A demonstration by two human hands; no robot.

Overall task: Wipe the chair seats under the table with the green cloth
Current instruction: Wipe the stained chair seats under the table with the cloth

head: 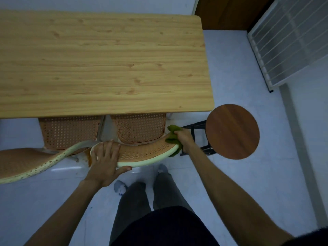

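Right hand [184,139] fisted around green cloth [173,137]

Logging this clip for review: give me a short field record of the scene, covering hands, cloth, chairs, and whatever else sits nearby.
left hand: flat on the right chair's backrest, gripping its top edge
right hand: shut on the green cloth, at the backrest's right end
chair seats: two, tucked part way under the table
round stool: right of the chairs, beside the table corner
seat wiping: cloth not on a seat now
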